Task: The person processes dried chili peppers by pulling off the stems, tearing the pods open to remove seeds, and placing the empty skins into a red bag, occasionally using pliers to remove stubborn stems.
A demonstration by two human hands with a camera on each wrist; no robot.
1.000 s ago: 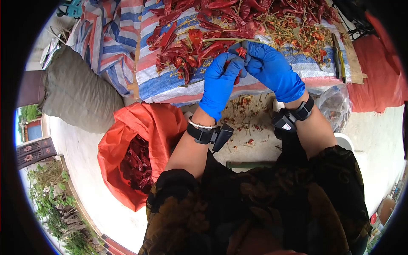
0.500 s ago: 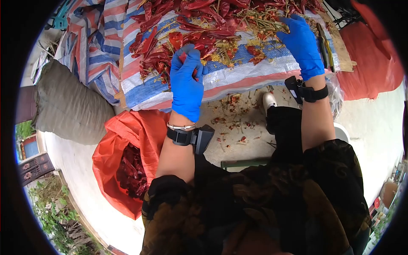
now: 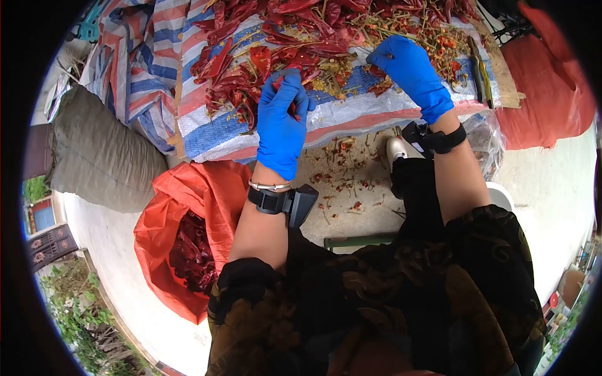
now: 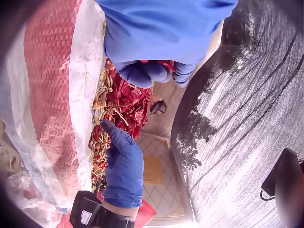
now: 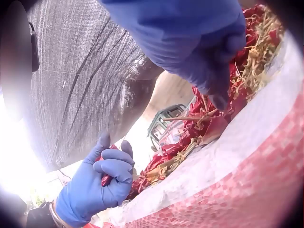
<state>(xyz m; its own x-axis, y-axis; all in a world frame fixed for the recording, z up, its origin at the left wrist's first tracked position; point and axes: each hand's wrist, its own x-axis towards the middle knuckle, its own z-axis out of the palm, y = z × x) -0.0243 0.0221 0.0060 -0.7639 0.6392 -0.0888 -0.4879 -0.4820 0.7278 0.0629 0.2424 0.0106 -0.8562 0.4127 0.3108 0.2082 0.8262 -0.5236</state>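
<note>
My blue-gloved left hand (image 3: 280,128) is over the front left of the pile with its fingers curled round a dried red chili (image 5: 107,180), which shows between fingers and palm in the right wrist view. To the right, my blue-gloved right hand (image 3: 412,76) reaches over the sheet, fingers stretched loosely toward a small heap of red bits and stems (image 3: 380,86). Its fingertips come right at the chilies in the right wrist view. Dried red chilies (image 3: 300,32) lie heaped along the back, with pale stems and seeds (image 3: 335,74) scattered among them on the striped sheet (image 3: 213,139).
An open red sack (image 3: 158,229) holding dried chilies stands at the lower left, beside a full grey sack (image 3: 106,153). A yellow-and-black handled tool (image 3: 480,72) lies at the sheet's right edge. Beyond it is another red sack (image 3: 542,94). Fallen scraps (image 3: 347,182) litter the floor.
My hands were together over a chili, then parted. The left moved left with a chili; the right swung out to the right over the stems, then came back left and nearer.
</note>
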